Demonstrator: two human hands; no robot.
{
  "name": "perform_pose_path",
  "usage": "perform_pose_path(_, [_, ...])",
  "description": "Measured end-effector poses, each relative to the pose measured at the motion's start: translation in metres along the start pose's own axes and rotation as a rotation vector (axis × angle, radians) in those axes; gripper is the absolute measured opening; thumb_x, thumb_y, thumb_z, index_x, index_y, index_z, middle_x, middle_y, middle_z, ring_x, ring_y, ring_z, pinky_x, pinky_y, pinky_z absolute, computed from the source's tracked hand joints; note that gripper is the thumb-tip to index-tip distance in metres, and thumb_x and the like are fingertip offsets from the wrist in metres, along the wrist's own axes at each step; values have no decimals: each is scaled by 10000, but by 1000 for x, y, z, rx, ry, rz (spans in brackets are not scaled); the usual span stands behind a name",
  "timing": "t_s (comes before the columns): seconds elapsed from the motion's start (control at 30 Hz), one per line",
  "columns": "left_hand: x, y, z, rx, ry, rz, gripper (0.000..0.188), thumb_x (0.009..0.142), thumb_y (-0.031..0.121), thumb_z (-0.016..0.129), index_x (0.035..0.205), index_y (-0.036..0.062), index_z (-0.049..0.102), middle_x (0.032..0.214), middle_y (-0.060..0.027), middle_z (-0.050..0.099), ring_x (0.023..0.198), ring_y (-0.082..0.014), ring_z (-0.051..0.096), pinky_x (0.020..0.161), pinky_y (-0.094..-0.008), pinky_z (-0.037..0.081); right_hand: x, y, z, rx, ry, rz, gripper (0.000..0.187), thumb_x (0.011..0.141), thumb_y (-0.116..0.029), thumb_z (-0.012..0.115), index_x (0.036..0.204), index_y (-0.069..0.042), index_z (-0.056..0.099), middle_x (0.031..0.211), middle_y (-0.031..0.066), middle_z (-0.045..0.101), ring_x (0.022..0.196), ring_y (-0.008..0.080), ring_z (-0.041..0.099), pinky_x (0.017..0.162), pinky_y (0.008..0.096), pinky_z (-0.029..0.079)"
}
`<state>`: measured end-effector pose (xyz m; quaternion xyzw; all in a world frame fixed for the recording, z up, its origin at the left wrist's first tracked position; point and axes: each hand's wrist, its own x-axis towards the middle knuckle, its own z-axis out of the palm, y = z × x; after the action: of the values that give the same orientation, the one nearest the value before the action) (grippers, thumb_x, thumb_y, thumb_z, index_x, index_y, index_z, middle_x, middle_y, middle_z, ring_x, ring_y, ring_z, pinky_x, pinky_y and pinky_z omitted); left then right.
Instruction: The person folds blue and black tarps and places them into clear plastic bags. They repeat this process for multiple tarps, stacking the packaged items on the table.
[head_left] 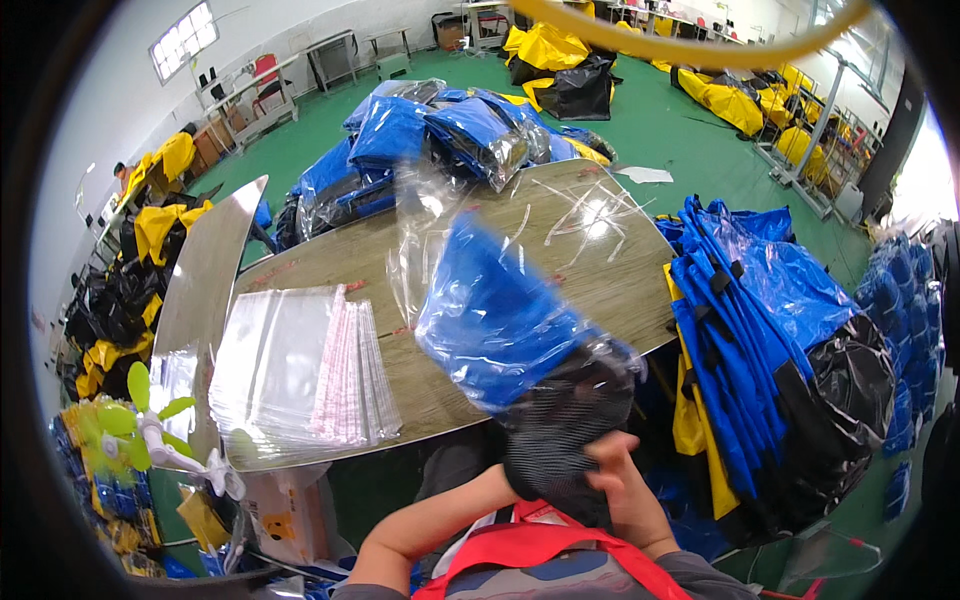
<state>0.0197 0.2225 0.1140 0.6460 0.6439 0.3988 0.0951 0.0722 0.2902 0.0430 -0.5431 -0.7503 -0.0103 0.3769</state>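
Observation:
A folded blue and black fabric piece (500,310) is tilted over the table's front edge, its blue part inside a clear plastic sleeve. Its black mesh end (548,450) hangs toward my chest. My right hand (612,465) is closed at the right side of this mesh, fingers curled against it. My left forearm reaches the mesh from the left; the left hand's fingers are hidden behind it. Left of the piece, a fanned stack of clear plastic bags (290,365) with pinkish edges lies on the wood-grain table (610,280).
Bagged blue packs (390,130) are heaped beyond the table. To the right stands a pile of folded blue, black and yellow fabric pieces (750,330). A small green-bladed fan (145,420) is at the table's left corner. Clear strips (590,215) lie on the far tabletop.

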Motion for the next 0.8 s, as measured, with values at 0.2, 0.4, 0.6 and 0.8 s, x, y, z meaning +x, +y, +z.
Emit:
perform_pose_path(0.2, [-45, -65, 30, -876, 670, -415, 670, 814, 360, 726, 1327, 36, 441, 1269, -145, 530, 1136, -273, 519, 974, -401, 418, 60, 30, 23, 2164, -505, 846, 502, 934, -493, 505, 1208, -72, 520, 1156, 87, 580, 1002, 254, 564, 887, 376, 464])
perform_pose_path(0.4, [-42, -31, 28, -287, 473, -259, 672, 761, 358, 770, 1267, 30, 473, 1204, -157, 577, 1082, -317, 567, 922, -400, 453, 59, 22, 31, 2175, -502, 941, 614, 918, -599, 454, 1285, -107, 483, 1199, 85, 560, 1060, 273, 533, 927, 411, 433])
perform_pose_path(0.6, [-45, -57, 10, -147, 476, -671, 452, 734, 295, 788, 1097, 73, 633, 1100, -140, 650, 1032, -242, 620, 865, -396, 486, 34, -3, 37, 2405, -871, 780, 615, 914, -587, 472, 1314, -120, 470, 1260, 82, 541, 1140, 276, 511, 995, 433, 403])
perform_pose_path(0.8, [-62, -70, -49, -518, 125, -129, 1103, 614, 469, 855, 1432, 10, 275, 1414, -162, 409, 1289, -295, 430, 1071, -445, 331, 34, -4, 19, 2246, -863, 914, 587, 916, -536, 516, 1319, -111, 477, 1284, 81, 541, 1164, 274, 507, 1025, 432, 390])
